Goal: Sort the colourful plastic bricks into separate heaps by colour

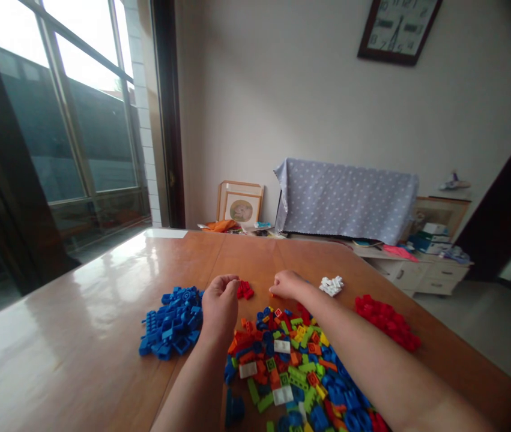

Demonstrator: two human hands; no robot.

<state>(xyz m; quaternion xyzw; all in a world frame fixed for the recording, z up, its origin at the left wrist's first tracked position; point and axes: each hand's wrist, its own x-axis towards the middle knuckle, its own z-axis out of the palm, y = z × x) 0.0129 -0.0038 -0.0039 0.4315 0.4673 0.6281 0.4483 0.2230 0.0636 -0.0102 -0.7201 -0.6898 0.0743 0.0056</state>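
My left hand [221, 300] is closed, thumb pressed to curled fingers, between a heap of blue building bricks [172, 323] and a small group of red bricks [245, 290]. Whatever its fingers may hold is hidden. Farther right, my right hand [287, 283] is closed low over the table, and a bit of an orange brick [274, 294] shows at its fingertips. Below and between my forearms spreads a mixed pile of bricks [298, 375] in green, orange, blue, yellow, red and white. My right forearm covers part of that pile.
Beyond my right forearm lie a small white brick pile [331, 285] and a red brick heap [388, 322]. Everything rests on a glossy wooden table [102, 324]. Behind it stand a cloth-covered object [349, 198], leaning picture frames [241, 207] and a drawer cabinet [439, 277].
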